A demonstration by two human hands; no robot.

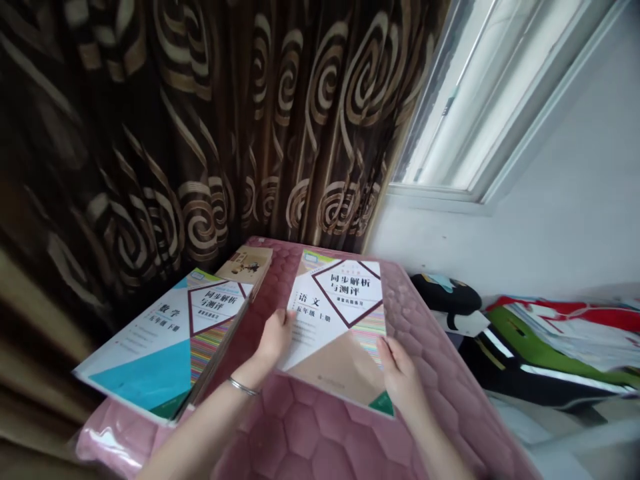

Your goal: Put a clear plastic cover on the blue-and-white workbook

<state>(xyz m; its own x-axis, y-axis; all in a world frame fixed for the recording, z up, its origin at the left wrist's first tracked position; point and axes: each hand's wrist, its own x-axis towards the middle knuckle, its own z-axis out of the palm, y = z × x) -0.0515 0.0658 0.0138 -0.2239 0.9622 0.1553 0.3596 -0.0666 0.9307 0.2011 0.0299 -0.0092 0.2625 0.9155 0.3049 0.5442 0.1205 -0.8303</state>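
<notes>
Between my two hands is a workbook [334,333] with a white and tan cover, a dark diamond outline and Chinese print. My left hand [276,339], with a silver bangle on its wrist, grips the left edge. On the right edge, my right hand [399,368] has its thumb on top and its fingers underneath, mostly hidden. The workbook is over the pink quilted surface; I cannot tell whether it touches it. To the left lies a stack of books, topped by a workbook with a white and blue cover [155,353].
A smaller tan book [246,265] lies behind the stack, by the brown patterned curtain [280,120]. The pink quilted surface [345,440] has a plastic-covered corner at lower left. Right of it are a black bag-like item [445,293], a green and black item [545,350] and papers. A window [470,100] is above.
</notes>
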